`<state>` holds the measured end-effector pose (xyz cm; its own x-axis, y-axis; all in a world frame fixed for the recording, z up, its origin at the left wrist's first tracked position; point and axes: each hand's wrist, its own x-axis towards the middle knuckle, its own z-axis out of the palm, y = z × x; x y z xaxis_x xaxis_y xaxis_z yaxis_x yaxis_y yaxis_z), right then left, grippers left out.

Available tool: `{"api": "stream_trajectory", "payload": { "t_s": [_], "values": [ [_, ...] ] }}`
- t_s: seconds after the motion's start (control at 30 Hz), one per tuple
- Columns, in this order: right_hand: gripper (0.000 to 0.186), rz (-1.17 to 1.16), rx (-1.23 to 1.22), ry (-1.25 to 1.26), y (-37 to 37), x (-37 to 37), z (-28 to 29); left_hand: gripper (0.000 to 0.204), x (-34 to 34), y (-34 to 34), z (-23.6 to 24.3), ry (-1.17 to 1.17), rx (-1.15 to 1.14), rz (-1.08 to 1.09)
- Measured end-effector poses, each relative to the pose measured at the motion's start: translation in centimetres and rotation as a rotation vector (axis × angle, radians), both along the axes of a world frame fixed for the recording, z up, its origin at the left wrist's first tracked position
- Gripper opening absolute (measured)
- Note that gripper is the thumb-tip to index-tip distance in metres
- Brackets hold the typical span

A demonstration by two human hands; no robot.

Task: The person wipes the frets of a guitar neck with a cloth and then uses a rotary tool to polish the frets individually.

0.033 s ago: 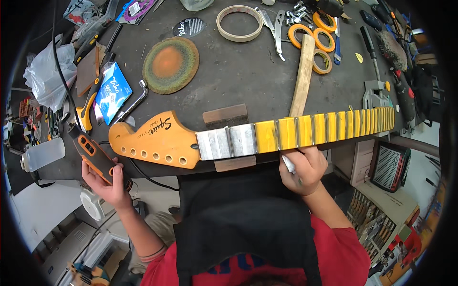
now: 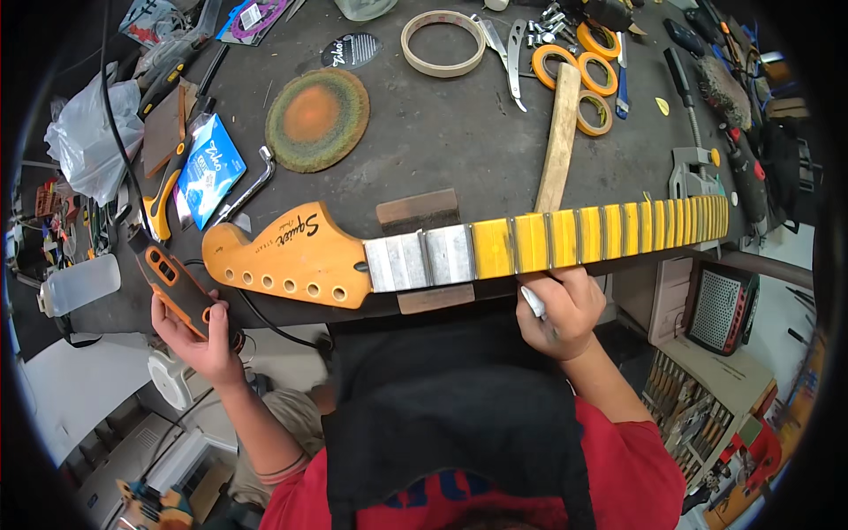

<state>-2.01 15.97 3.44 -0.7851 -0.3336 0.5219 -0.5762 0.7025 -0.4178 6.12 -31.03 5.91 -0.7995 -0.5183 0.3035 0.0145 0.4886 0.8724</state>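
Note:
An electric guitar neck (image 2: pixel 305 256) lies across the bench, its wooden headstock toward the left. Silver tape (image 2: pixel 397 263) covers the fretboard nearest the headstock, and yellow tape (image 2: pixel 530 243) runs along the rest, with the metal frets bare between strips. My left hand (image 2: pixel 208 344) is closed around an orange and black corded rotary tool (image 2: pixel 181 287), just left of the headstock. Below the yellow-taped part, my right hand (image 2: pixel 567 314) is closed, its fingers close to the neck's near edge. It grips a small white piece (image 2: pixel 533 302), mostly hidden by the fingers.
A brown block (image 2: pixel 417 212) sits under the neck, and a wooden stick (image 2: pixel 558 141) extends behind it. Farther back are a round abrasive pad (image 2: pixel 316 121), tape rolls (image 2: pixel 599 75) and a razor (image 2: pixel 515 66). A clamp (image 2: pixel 696 170) stands at the neck's right end.

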Motion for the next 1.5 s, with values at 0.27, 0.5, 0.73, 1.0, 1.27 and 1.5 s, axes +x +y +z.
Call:
{"api": "stream_trajectory", "payload": {
  "t_s": [0.27,0.5,0.73,1.0,1.27,1.5],
  "values": [
    [0.033,0.189,-0.543,-0.213,1.8,2.8,2.0,0.080,-0.4,0.4,-0.5,0.072,0.020,0.016],
    [0.024,0.343,-0.166,-0.615,-3.7,-6.9,14.4,0.082,0.0,0.8,-0.6,0.156,0.070,0.002],
    [0.061,0.286,-0.006,0.158,-12.8,-14.6,16.1,0.083,1.3,1.4,0.9,0.164,0.330,-0.054],
    [0.042,0.816,-0.122,-0.721,-20.3,3.3,10.2,0.074,3.1,3.1,5.9,0.377,1.065,-0.428],
    [0.050,0.812,-0.329,-1.114,-23.8,7.8,4.2,0.066,3.4,5.3,7.0,0.253,0.779,-0.270],
    [0.041,0.703,-0.505,-1.494,-22.6,7.8,2.4,0.071,2.4,7.6,6.9,0.217,0.606,-0.131]
  ]
}}
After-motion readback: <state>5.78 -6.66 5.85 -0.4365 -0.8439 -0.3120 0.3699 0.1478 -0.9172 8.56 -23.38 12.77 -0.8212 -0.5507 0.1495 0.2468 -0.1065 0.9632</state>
